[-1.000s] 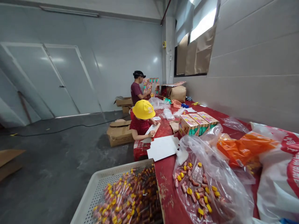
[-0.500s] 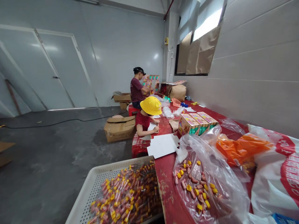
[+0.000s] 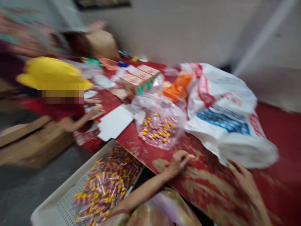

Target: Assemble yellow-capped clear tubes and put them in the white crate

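- Pinching what looks like one small yellow-capped wrapped sweet (image 3: pixel 187 155) between fingertips, our left hand (image 3: pixel 177 163) is resting on the worn red tabletop (image 3: pixel 207 188); motion blur is keeping us from being sure of the pinch.
- We are laying our right hand (image 3: pixel 244 182) flat on that tabletop, fingers loosely spread and clamped on nothing, its fingertips touching the lower edge of the big white printed plastic sack (image 3: pixel 225 116).
- We are seeing the clear plastic bag of loose yellow-capped sweets (image 3: pixel 158 125) sitting on the tabletop just beyond the left hand, apart from it.
- Below the tabletop's left edge, the white perforated plastic crate (image 3: pixel 68 194) is holding a heap of the same sweets in wrappers.
- We are judging the work as only partly along: many sweets are waiting in the bag, one at most in hand.
- At the tabletop's far left, another person in a yellow hat (image 3: pixel 53 73) is handling white card sheets (image 3: pixel 115 122).
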A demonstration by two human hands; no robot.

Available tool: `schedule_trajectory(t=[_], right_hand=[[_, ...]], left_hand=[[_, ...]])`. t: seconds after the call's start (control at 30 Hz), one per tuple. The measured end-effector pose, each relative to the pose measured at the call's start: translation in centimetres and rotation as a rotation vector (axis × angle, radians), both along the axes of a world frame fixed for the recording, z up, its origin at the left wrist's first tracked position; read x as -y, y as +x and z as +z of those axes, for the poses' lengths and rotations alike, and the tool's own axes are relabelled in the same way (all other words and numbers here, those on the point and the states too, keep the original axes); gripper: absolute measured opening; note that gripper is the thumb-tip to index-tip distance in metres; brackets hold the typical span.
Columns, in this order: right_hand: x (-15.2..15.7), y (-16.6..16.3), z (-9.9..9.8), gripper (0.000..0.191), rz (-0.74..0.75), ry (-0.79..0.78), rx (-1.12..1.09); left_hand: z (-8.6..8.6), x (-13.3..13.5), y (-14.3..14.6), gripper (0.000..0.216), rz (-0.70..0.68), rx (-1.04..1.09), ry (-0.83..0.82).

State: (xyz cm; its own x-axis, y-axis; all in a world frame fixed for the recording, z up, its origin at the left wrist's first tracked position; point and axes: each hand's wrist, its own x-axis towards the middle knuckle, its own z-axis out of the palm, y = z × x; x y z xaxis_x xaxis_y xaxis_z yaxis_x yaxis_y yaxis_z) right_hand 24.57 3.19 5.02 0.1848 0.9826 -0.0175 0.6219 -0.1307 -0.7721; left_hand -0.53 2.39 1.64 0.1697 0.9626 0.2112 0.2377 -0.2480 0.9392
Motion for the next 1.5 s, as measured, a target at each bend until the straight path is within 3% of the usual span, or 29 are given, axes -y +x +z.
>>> schedule_trajectory(t=[0.07,0.13,0.3,0.57,0.67,0.77,0.83,0.9,1.03,1.27,1.5], right_hand=[[4.9,1.2,0.1,0.043,-0.025,-0.098,-0.130],[7.0,0.4,0.4,0.044,0.038,-0.133,-0.266],[6.8,-2.9,1.0,0.035,0.130,-0.082,-0.306],[6.7,-4.4,1.1,0.031,0.223,-0.046,-0.159],[6.6,-4.7,0.7,0.032,0.092,-0.029,-0.308],[6.5,-5.1,0.2,0.043,-0.074,0.042,-0.661],[6.6,-5.5,0.0,0.054,-0.110,0.069,-0.817],[6.7,-6.2,-0.2,0.053,-0.159,0.099,-0.877],[7.0,-7.5,-0.8,0.043,-0.236,0.151,-0.890],[7.3,-9.2,-0.9,0.034,-0.137,0.092,-0.711],[7.7,-8.9,-0.6,0.029,0.058,0.010,-0.332]], left_hand=[[0.3,-0.4,0.3,0.024,0.014,0.105,-0.073],[0.7,-0.6,0.8,0.023,0.003,0.184,-0.146],[1.2,1.2,1.8,0.022,-0.110,0.239,-0.238],[0.7,1.9,1.5,0.034,-0.069,0.385,-0.418],[0.8,2.0,1.5,0.035,-0.031,0.514,-0.493],[1.2,2.2,1.6,0.031,-0.041,0.564,-0.562],[1.4,2.3,1.7,0.030,-0.049,0.568,-0.585],[1.5,2.5,1.8,0.030,-0.042,0.571,-0.596],[1.6,2.7,1.9,0.031,-0.030,0.583,-0.601],[1.6,3.2,1.4,0.033,-0.060,0.487,-0.566],[1.4,3.6,1.5,0.029,-0.021,0.490,-0.563]])
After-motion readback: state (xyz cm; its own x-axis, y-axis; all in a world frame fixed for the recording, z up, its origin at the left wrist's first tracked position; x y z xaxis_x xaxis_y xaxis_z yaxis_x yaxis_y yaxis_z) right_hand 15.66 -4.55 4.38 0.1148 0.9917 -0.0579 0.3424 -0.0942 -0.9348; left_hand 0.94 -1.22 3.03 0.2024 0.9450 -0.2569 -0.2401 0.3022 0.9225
